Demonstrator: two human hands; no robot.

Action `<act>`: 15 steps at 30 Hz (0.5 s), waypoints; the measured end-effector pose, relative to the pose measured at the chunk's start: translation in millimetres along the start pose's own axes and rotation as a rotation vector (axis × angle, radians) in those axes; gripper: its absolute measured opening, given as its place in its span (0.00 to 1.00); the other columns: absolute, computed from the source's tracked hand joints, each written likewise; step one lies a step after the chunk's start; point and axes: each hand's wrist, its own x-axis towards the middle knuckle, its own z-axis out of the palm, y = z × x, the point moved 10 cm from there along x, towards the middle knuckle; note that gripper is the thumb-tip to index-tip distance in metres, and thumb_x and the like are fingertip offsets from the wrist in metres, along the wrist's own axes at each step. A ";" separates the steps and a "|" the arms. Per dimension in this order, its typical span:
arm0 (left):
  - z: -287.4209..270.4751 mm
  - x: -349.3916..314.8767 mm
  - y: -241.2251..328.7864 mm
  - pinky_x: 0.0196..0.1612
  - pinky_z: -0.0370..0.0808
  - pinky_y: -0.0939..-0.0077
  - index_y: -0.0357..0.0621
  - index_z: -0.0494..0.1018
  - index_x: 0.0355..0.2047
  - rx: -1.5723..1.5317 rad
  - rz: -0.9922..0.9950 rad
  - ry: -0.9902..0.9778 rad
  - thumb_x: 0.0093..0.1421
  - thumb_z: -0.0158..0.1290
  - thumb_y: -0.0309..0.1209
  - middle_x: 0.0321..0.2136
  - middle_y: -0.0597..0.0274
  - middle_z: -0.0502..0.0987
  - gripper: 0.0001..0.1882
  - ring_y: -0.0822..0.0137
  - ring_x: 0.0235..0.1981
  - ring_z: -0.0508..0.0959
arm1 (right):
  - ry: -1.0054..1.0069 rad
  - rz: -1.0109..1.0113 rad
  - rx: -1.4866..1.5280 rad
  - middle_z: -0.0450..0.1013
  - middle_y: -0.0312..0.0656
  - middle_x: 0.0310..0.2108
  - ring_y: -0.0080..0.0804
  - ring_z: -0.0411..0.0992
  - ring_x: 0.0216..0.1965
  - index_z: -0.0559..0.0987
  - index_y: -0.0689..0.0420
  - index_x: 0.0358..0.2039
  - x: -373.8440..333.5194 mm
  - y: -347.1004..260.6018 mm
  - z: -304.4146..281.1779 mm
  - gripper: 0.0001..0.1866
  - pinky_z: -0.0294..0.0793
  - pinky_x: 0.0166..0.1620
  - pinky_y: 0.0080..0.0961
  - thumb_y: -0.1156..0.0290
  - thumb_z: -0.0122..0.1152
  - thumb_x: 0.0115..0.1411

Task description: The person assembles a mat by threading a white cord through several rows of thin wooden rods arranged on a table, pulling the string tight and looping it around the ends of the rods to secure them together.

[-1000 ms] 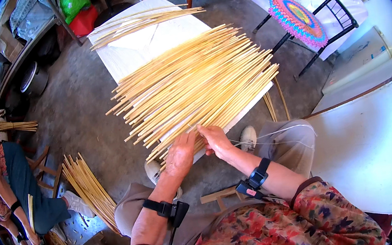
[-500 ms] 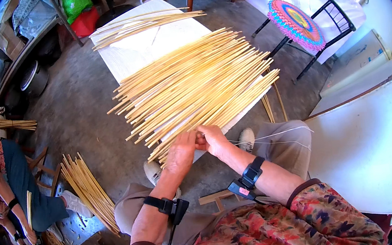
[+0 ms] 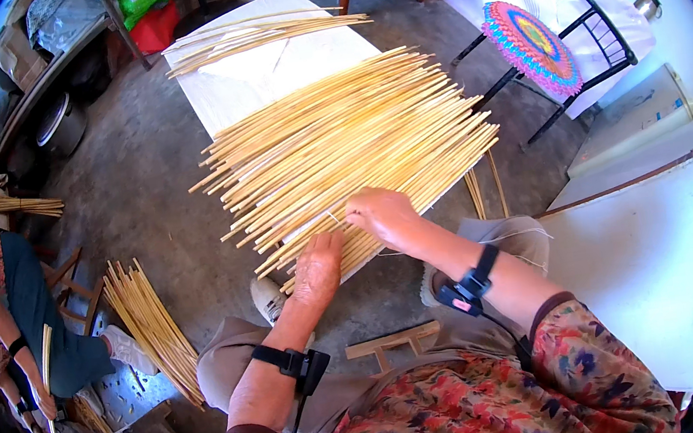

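A wide row of thin, straw-coloured stalks (image 3: pixel 338 144) lies side by side across a white board (image 3: pixel 245 95). At the row's near edge, my left hand (image 3: pixel 319 265) has its fingers bent together over the nearest stalks. My right hand (image 3: pixel 385 216) is closed just above the stalks, to the right of the left one. A short piece of white thread (image 3: pixel 334 217) shows by its fingertips, and more thread (image 3: pixel 534 265) trails toward my right knee. The fingertips of the right hand are hidden, so a needle cannot be made out.
More stalks (image 3: pixel 273 38) lie at the board's far end. A bundle of stalks (image 3: pixel 150 327) leans at the left, near a seated person (image 3: pixel 47 318) holding a stalk. A black chair (image 3: pixel 593 39) with a colourful round cover (image 3: pixel 529 47) stands right. A white panel (image 3: pixel 647 266) is beside my right knee.
My hands were together at the near edge. The right hand has moved away from the left, up and over the stalks, drawing the thread. The left hand has barely moved.
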 end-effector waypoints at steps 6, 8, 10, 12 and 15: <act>-2.7 2.9 2.2 0.35 0.73 0.62 0.39 0.71 0.37 0.018 0.027 0.044 0.48 0.47 0.20 0.27 0.53 0.71 0.14 0.53 0.32 0.73 | -0.339 0.065 -0.054 0.74 0.46 0.25 0.48 0.73 0.30 0.76 0.53 0.25 23.9 25.9 65.8 0.10 0.71 0.31 0.41 0.61 0.55 0.54; -2.6 1.5 1.8 0.36 0.72 0.64 0.38 0.70 0.37 0.019 0.035 0.039 0.45 0.49 0.19 0.27 0.53 0.71 0.16 0.53 0.33 0.73 | -0.426 0.075 -0.100 0.74 0.47 0.24 0.49 0.73 0.30 0.76 0.53 0.25 28.4 27.5 74.2 0.10 0.70 0.30 0.42 0.61 0.54 0.54; -4.7 2.2 3.6 0.36 0.72 0.64 0.38 0.70 0.36 0.018 0.039 0.048 0.44 0.49 0.19 0.27 0.53 0.71 0.15 0.54 0.32 0.73 | -0.455 0.075 -0.087 0.73 0.47 0.23 0.49 0.73 0.30 0.76 0.53 0.25 29.5 34.6 84.4 0.09 0.70 0.30 0.42 0.62 0.53 0.53; -5.2 1.8 4.3 0.35 0.72 0.64 0.38 0.70 0.35 0.014 0.049 0.054 0.44 0.49 0.19 0.26 0.54 0.70 0.15 0.55 0.32 0.72 | -0.489 0.053 -0.057 0.73 0.47 0.23 0.49 0.72 0.29 0.76 0.52 0.24 29.8 34.4 88.5 0.09 0.70 0.30 0.42 0.62 0.53 0.53; -3.0 1.2 2.8 0.35 0.72 0.64 0.38 0.71 0.35 0.003 0.059 0.028 0.45 0.49 0.20 0.26 0.54 0.71 0.14 0.55 0.32 0.73 | -0.474 -0.020 0.009 0.73 0.48 0.23 0.49 0.72 0.29 0.75 0.54 0.23 30.6 25.8 82.1 0.08 0.70 0.29 0.41 0.64 0.54 0.52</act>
